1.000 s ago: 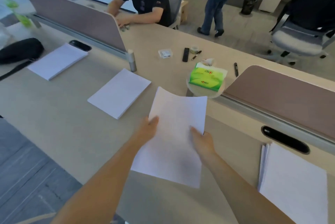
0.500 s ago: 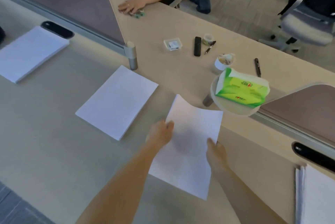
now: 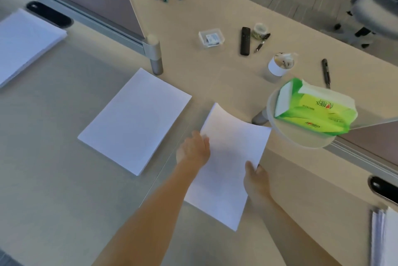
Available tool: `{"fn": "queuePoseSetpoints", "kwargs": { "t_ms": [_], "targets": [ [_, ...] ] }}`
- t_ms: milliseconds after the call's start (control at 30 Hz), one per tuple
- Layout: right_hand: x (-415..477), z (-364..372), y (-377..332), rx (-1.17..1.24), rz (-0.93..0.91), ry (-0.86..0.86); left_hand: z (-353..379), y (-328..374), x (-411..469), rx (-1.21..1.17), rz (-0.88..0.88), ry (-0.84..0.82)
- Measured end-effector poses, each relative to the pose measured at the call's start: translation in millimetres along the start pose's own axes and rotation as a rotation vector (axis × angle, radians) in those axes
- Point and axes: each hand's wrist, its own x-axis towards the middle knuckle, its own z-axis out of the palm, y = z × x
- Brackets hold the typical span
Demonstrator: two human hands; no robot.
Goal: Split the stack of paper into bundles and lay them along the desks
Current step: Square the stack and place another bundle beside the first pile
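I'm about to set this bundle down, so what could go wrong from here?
1. The held bundle is pinched only at its side edges by the left hand and right hand, and its far edge curls upward; sheets may fan or slide apart.
2. That far corner sits close to the round tray holding the green tissue pack; it could catch the rim.
3. It might land overlapping the bundle already laid to the left.
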Motion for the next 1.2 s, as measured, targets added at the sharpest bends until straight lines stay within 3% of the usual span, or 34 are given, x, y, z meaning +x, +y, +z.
{"fn": "queuePoseSetpoints", "kwargs": {
  "t_ms": [567, 800, 900, 967, 1033, 1100, 1200],
  "targets": [
    [-1, -21, 6, -0.014, 0.113, -0.085, 14, 15, -26, -0.083, 0.006, 0.1],
    [-3, -29, -5, -0.123, 0.058, -0.21, 14, 10, -31, -0.112, 0.025, 0.084],
    [-3, -32, -12, -0.317, 0.088, -0.152, 1, -1, -31, -0.141, 0.056, 0.097],
    [-6, -27, -22, -0.479, 0.021, -0.06, -17, -17, -27, -0.152, 0.087, 0.146],
    [-15, -10, -41, -0.461, -0.149, -0.023, -40, -43, -16, -0.192, 0.075, 0.21],
    [-25, 18, -61, -0.378, -0.263, -0.114, -63, -77, -1, -0.213, 0.018, 0.279],
    [-46, 74, -88, -0.2, -0.209, -0.372, -95, -128, 21, -0.165, -0.11, 0.359]
  ]
}}
